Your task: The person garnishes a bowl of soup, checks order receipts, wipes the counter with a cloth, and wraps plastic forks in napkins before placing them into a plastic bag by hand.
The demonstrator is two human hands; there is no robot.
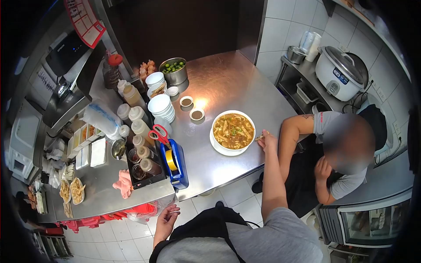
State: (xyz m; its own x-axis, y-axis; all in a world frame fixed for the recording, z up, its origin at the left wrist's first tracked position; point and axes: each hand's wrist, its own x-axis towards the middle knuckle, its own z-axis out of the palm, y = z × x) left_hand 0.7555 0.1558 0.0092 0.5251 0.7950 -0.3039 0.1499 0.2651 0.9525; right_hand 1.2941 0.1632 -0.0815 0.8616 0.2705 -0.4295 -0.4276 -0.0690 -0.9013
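A white bowl [214,138] of thick brown soup with pale strips and chopped green bits in the middle stands on a white plate [226,152] on the steel counter. Just right of the bowl's rim is my right hand [267,141], its fingertips pinched together. Something small and pale green shows at the fingertips, too small to name. Low in front of the counter, my left hand [165,222] hangs beside my apron, fingers loosely curled and partly apart. It appears to hold nothing. Two small cups of brown sauce [197,115] sit left of the bowl.
A co-worker [337,153] leans on the counter's right side, one forearm close to my right arm. To the left are a blue tape dispenser [179,168], red-handled scissors [159,135], squeeze bottles [140,127], stacked white bowls [161,106] and a metal pot of green citrus [173,74].
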